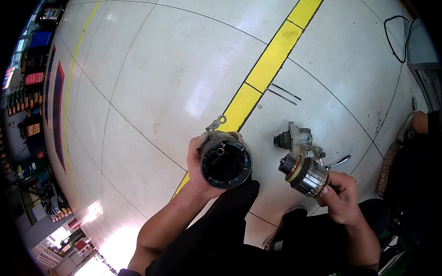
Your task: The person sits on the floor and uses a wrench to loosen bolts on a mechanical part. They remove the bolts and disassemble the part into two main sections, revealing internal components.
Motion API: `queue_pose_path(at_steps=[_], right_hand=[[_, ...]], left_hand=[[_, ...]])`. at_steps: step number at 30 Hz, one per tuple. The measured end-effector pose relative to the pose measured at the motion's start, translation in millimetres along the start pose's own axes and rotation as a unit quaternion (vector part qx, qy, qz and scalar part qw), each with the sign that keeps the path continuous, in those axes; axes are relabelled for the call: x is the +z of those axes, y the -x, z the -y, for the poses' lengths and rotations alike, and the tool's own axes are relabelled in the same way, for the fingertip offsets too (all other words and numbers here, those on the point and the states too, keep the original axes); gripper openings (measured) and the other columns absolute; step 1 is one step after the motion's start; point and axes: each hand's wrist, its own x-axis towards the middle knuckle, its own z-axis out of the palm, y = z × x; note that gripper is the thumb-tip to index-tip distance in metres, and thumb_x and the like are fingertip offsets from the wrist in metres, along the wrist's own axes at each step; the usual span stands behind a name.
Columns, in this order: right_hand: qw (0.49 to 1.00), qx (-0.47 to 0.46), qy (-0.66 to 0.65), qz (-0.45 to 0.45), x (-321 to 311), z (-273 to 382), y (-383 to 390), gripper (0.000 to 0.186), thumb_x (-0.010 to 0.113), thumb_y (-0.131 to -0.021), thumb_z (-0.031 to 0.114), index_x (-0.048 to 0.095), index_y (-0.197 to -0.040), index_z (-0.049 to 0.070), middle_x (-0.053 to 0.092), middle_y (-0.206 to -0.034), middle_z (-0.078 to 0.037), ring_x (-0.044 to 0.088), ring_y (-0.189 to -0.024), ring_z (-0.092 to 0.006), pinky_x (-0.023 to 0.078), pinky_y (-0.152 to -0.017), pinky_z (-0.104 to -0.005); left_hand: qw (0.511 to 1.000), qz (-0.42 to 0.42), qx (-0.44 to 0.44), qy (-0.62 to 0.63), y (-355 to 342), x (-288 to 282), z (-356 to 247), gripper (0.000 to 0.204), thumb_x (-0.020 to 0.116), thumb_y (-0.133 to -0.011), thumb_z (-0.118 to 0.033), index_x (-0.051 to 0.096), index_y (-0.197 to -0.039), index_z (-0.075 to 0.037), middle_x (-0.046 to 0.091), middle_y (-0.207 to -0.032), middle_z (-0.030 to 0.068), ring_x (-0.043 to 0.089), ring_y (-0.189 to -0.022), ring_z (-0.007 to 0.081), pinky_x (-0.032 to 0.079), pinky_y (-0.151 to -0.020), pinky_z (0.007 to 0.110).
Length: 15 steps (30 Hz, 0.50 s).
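My left hand (197, 163) is wrapped round the side of a starter motor housing (227, 183), a round metal shell with its open, dark end facing up. A metal terminal eyelet (219, 121) sticks out beyond its far side. To the right, my right hand (341, 194) grips an armature (309, 177) by its lower end. The armature's copper commutator and dark tip point up and left, apart from the housing. Just beyond it on the floor lies a cast end housing (300, 139) with a dark gear. A shiny metal handle (339, 161) shows beside that.
Two long thin rods (282, 97) lie next to a yellow floor stripe (276, 52). My dark-clothed knees are beneath my hands. Another person's foot (404, 130) is at the right, below a grey cabinet (420, 43) and a black cable (386, 39). Stocked shelves (30, 101) line the far left.
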Motion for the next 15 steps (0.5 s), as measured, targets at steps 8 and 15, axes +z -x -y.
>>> queue_pose_path(at_steps=[8, 15], right_hand=[[0.996, 0.061, -0.058, 0.012, -1, -5, 1, 0.026, 0.063, -0.115, 0.019, 0.072, -0.106, -0.005, 0.067, -0.086, 0.002, 0.053, -0.075, -0.0046, 0.044, -0.066, -0.0255], [0.983, 0.092, -0.155, 0.02, -5, -20, 3, 0.025, 0.063, -0.117, 0.021, 0.072, -0.117, -0.003, 0.067, -0.088, 0.001, 0.051, -0.072, -0.0048, 0.043, -0.063, -0.0261]], left_hand=[[0.993, -0.109, -0.006, -0.032, -6, -17, 12, 0.068, 0.045, -0.107, -0.063, 0.067, -0.131, -0.003, 0.075, -0.115, 0.0137, 0.074, -0.092, 0.0219, 0.06, -0.07, 0.033], [0.957, -0.216, -0.032, -0.191, -26, -11, 22, 0.078, 0.045, -0.108, -0.069, 0.062, -0.153, -0.007, 0.076, -0.133, 0.0105, 0.077, -0.106, 0.0238, 0.061, -0.075, 0.037]])
